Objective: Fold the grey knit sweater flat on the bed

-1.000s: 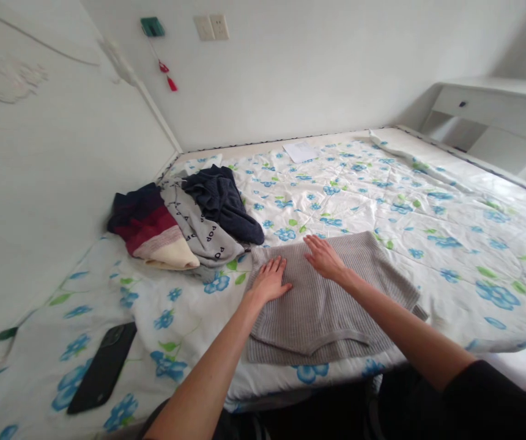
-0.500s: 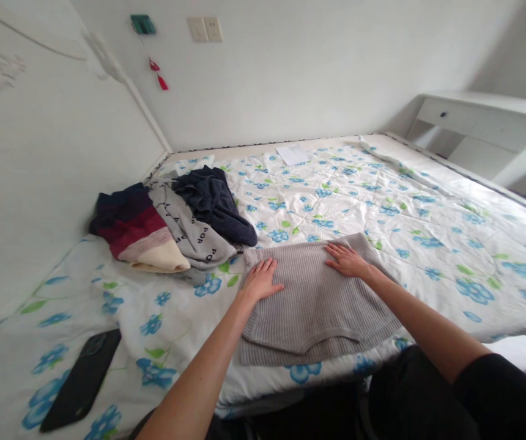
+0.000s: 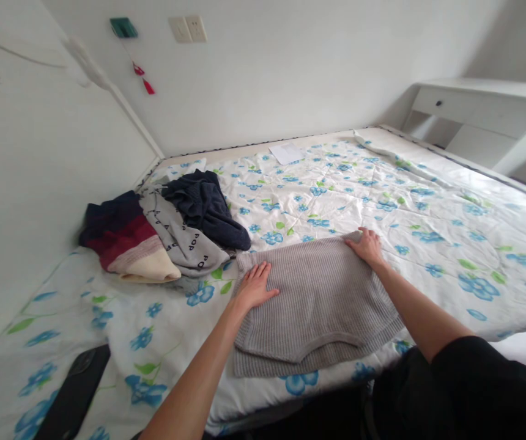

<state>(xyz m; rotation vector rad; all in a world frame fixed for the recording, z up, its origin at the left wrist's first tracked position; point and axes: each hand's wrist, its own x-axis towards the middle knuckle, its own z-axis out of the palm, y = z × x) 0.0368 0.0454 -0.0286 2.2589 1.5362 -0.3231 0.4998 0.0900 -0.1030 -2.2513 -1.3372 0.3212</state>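
Observation:
A grey ribbed knit sweater (image 3: 309,299) lies folded flat near the bed's front edge, its curved neckline toward me. My left hand (image 3: 256,286) rests on its left part, palm down and open, with the thumb pointing right. At the far right corner, my right hand (image 3: 367,246) lies over the sweater's edge. Its thumb is stretched out on the knit and its fingers reach past the corner, apart from the thumb. Whether those fingertips go under the fabric is hidden.
To the left lie a striped navy, red and cream knit (image 3: 129,241), a grey printed garment (image 3: 194,247) and a dark navy garment (image 3: 208,208). A black phone (image 3: 73,391) is at the lower left. White paper (image 3: 285,153) lies toward the wall on the floral sheet (image 3: 428,256).
My right hand has moved right, from the sweater's upper surface to its far right corner. My left hand stays on the left part. The camera view has shifted slightly.

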